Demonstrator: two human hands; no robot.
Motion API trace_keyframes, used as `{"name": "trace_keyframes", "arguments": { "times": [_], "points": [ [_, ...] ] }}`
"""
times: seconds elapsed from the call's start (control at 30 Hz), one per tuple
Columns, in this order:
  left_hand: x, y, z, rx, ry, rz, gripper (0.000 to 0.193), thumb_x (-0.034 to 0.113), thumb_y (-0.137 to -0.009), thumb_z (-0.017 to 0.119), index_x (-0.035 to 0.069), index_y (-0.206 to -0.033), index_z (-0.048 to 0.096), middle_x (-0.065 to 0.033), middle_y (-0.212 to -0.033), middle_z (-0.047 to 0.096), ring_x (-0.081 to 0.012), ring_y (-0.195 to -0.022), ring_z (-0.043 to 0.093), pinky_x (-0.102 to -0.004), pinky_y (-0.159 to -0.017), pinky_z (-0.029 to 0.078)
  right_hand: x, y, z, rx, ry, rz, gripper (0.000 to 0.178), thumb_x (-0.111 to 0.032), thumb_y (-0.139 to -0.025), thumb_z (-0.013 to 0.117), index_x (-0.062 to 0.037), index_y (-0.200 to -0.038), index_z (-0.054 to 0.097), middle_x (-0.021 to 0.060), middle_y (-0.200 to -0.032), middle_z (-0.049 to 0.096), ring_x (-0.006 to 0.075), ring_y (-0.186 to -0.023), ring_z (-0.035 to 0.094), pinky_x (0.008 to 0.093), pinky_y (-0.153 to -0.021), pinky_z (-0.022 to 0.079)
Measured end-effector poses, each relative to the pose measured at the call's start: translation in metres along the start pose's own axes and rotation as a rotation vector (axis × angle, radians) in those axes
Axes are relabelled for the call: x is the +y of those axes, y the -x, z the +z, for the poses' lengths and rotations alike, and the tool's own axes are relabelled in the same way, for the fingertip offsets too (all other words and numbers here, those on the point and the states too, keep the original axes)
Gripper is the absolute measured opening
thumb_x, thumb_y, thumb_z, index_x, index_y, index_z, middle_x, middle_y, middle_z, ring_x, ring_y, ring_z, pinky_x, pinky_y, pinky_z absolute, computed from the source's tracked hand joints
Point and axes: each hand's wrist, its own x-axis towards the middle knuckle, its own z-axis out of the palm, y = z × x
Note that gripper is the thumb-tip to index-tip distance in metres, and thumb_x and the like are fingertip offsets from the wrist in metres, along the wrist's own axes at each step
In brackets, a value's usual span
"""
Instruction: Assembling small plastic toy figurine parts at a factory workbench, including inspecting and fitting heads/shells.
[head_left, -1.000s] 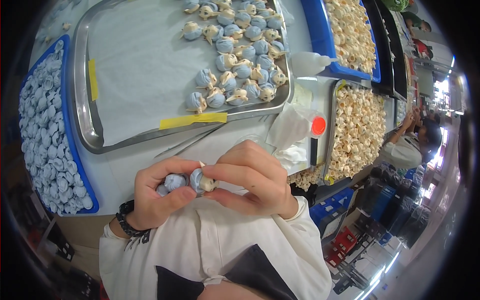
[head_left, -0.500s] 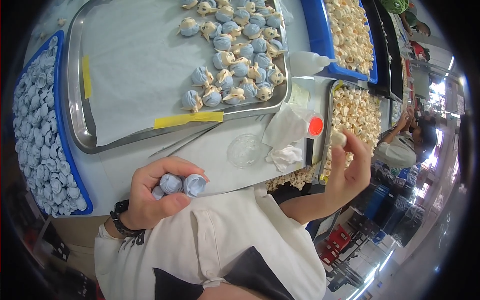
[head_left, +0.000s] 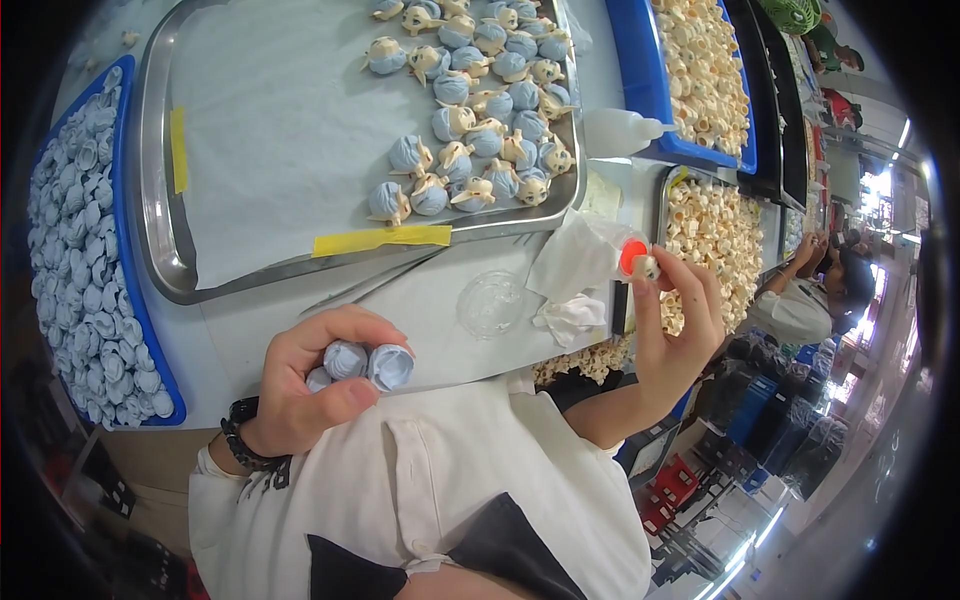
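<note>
Several pale blue hollow doll-hair shells [head_left: 390, 367] lie in my left hand [head_left: 315, 375], its fingers curled round them; the foremost shell shows its open hollow. Between thumb and fingers of my right hand [head_left: 680, 310] is a small cream doll face piece [head_left: 648, 269], with an eye printed on it. That hand is beside the red-topped container [head_left: 632, 253] and the tray of cream face pieces [head_left: 730, 225]. Ahead of my hands, a metal tray [head_left: 360, 262] lined with white paper carries many joined doll heads [head_left: 485, 138], blue hair on cream faces.
A blue bin [head_left: 150, 340] of blue shells stands at the left, another blue bin [head_left: 640, 75] of cream pieces at the far right. A white squeeze bottle [head_left: 620, 131], a clear round dish [head_left: 490, 305], tweezers [head_left: 395, 275] and crumpled tissue [head_left: 570, 318] lie nearby. A co-worker [head_left: 800, 295] sits at right.
My right hand has come left and slightly down from the cream-piece tray to the red-topped container, turning the face piece so its eye shows. My left hand stays nearly still.
</note>
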Motion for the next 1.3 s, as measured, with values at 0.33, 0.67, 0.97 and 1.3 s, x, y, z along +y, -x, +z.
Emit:
{"name": "trace_keyframes", "arguments": {
  "times": [0.33,0.67,0.97,1.3],
  "points": [
    [0.007,-0.002,0.006,0.024,0.089,-0.051,0.036,0.012,-0.075,0.058,-0.003,-0.107,0.053,-0.0069,-0.097,0.057,-0.0086,-0.08,0.053,-0.0213,-0.073,0.042,0.012,0.016,0.013,0.113,-0.109,0.013,0.024,0.002,-0.069,0.067,0.0016,-0.092,0.061,0.0106,-0.08,0.059,0.0193,-0.071,0.054,0.0279,-0.068,0.042],
    [0.005,-0.001,0.003,0.02,0.079,-0.127,0.036,0.013,-0.076,0.056,-0.003,-0.108,0.054,-0.0047,-0.089,0.058,-0.0058,-0.072,0.052,-0.0198,-0.067,0.043,0.009,0.014,0.01,0.135,-0.108,0.067,0.024,0.0,-0.07,0.067,0.0007,-0.093,0.063,0.0106,-0.084,0.059,0.0195,-0.076,0.054,0.0282,-0.069,0.042],
    [0.005,-0.001,0.002,0.016,0.072,-0.133,0.037,0.014,-0.075,0.057,-0.004,-0.107,0.054,-0.0045,-0.089,0.058,-0.006,-0.072,0.052,-0.0193,-0.067,0.042,0.005,-0.002,0.0,-0.009,0.006,0.009,0.023,-0.002,-0.068,0.068,-0.0019,-0.091,0.065,0.0093,-0.079,0.058,0.0212,-0.073,0.054,0.0293,-0.066,0.041],
    [0.005,-0.001,0.001,0.016,0.059,-0.131,0.037,0.014,-0.075,0.057,-0.004,-0.108,0.054,-0.0049,-0.09,0.057,-0.0062,-0.073,0.052,-0.0195,-0.068,0.043,0.004,-0.003,-0.001,0.001,0.038,-0.021,0.023,-0.002,-0.066,0.07,-0.0018,-0.088,0.065,0.0087,-0.077,0.059,0.0209,-0.071,0.054,0.0294,-0.066,0.041]
  ]
}}
